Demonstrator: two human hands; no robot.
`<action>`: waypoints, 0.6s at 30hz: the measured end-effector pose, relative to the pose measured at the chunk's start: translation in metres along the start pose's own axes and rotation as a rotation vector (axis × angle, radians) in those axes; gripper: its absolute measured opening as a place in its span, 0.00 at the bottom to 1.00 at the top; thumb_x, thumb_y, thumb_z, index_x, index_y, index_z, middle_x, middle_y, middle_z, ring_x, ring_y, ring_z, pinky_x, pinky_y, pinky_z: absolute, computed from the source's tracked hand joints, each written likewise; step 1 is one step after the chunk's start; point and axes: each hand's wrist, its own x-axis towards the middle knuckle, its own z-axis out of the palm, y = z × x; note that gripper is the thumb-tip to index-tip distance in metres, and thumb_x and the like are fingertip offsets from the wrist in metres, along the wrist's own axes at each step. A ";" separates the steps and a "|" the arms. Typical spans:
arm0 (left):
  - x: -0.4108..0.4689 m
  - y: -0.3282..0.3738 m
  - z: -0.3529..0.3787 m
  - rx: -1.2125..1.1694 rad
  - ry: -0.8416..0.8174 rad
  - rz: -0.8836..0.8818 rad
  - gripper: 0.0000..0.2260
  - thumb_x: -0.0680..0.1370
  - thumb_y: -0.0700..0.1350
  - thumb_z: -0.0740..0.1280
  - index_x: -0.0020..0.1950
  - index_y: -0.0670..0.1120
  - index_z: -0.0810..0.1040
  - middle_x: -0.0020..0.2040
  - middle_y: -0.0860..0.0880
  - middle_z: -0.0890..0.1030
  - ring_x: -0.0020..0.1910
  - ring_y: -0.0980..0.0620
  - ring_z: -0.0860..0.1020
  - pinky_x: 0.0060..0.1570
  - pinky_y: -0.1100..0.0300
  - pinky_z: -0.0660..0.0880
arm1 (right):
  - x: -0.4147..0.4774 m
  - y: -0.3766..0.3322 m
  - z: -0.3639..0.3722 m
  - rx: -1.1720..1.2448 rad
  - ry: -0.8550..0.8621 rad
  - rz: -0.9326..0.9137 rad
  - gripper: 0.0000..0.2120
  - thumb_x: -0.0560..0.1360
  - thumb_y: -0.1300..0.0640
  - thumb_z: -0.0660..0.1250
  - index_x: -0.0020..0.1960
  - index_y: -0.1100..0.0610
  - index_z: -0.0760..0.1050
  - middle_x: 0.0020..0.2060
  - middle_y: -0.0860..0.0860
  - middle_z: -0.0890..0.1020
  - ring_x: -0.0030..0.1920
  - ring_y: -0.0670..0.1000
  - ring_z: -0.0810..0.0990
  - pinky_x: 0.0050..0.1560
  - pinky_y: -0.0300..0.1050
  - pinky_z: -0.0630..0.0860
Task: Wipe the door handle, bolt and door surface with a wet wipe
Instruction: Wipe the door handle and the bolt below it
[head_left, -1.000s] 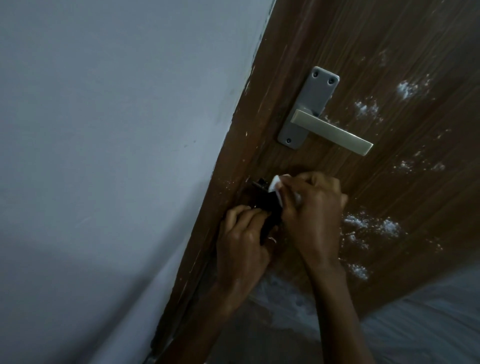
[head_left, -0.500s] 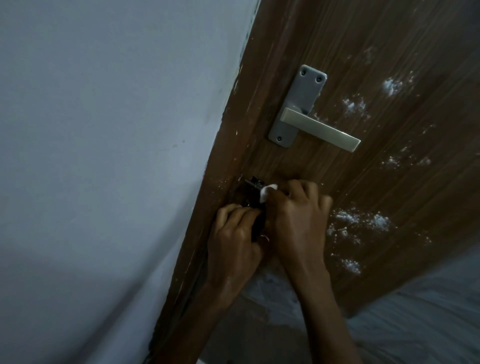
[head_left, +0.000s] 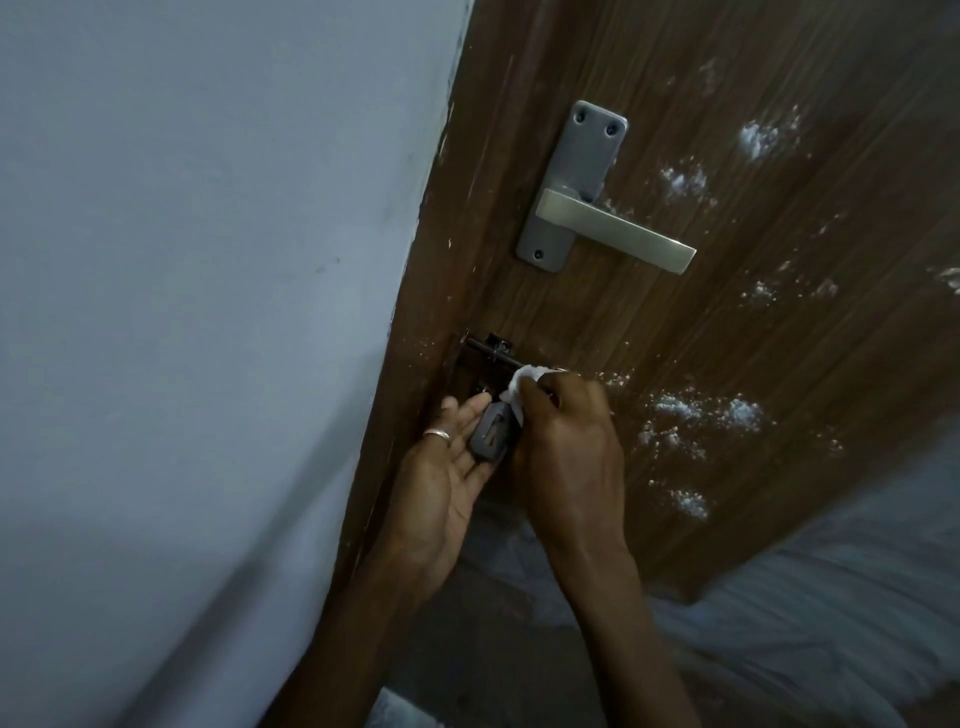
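Note:
A brown wooden door (head_left: 701, 130) carries a silver lever handle (head_left: 613, 228) on a grey plate. Below it a dark sliding bolt (head_left: 493, 351) sits near the door's edge. A grey padlock (head_left: 491, 434) hangs under the bolt. My left hand (head_left: 441, 478), palm up with a ring on one finger, cradles the padlock on straight fingers. My right hand (head_left: 566, 447) pinches a white wet wipe (head_left: 522, 382) against the top of the padlock, just under the bolt. White powdery specks dot the door to the right of my hands.
A pale grey wall (head_left: 208, 312) fills the left side, meeting the door frame (head_left: 415, 338). Pale fabric (head_left: 805, 597) lies below the door at the lower right.
My left hand has turned palm up and uncurled, showing the padlock resting on its fingers. The view has shifted, and my right hand with the wipe stays at the bolt and padlock.

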 end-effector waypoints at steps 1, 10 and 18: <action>-0.001 0.000 -0.001 -0.056 -0.002 -0.025 0.23 0.82 0.57 0.55 0.71 0.46 0.73 0.65 0.48 0.80 0.65 0.51 0.78 0.68 0.53 0.70 | -0.005 -0.004 0.001 0.019 -0.007 -0.001 0.15 0.75 0.59 0.74 0.60 0.59 0.80 0.53 0.56 0.80 0.52 0.54 0.78 0.42 0.44 0.77; -0.001 0.000 -0.004 -0.119 -0.009 -0.073 0.29 0.82 0.62 0.50 0.72 0.45 0.72 0.66 0.45 0.80 0.66 0.48 0.77 0.71 0.49 0.67 | -0.008 0.001 -0.009 0.257 0.077 -0.006 0.09 0.79 0.57 0.68 0.56 0.60 0.82 0.51 0.55 0.81 0.49 0.54 0.80 0.43 0.47 0.80; -0.003 0.002 -0.007 -0.166 -0.011 -0.119 0.32 0.81 0.66 0.48 0.71 0.45 0.73 0.65 0.43 0.80 0.65 0.46 0.78 0.68 0.48 0.69 | -0.031 -0.014 0.017 0.331 -0.126 -0.025 0.13 0.72 0.67 0.70 0.56 0.61 0.81 0.51 0.57 0.79 0.50 0.57 0.78 0.45 0.56 0.80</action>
